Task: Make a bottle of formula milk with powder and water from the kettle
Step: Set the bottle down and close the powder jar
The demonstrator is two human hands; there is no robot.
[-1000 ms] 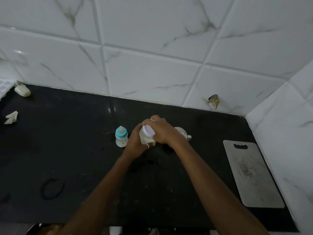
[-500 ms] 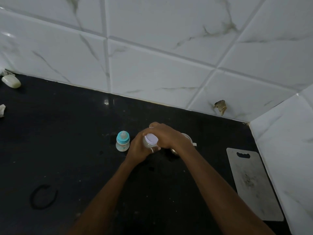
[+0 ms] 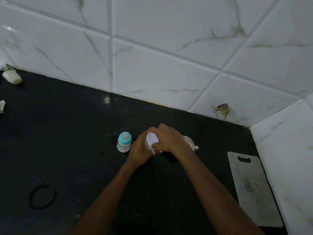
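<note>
Both hands gripped a small white jar (image 3: 151, 141) mid-counter: left hand (image 3: 140, 152) round its body, right hand (image 3: 169, 140) over the lid | teal-capped bottle (image 3: 124, 142) stood just left | white kettle (image 3: 189, 143) behind right wrist

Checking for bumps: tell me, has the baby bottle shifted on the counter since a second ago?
No. The baby bottle stands just left of the left hand, same spot against the wall seam; only the camera moved.
</note>
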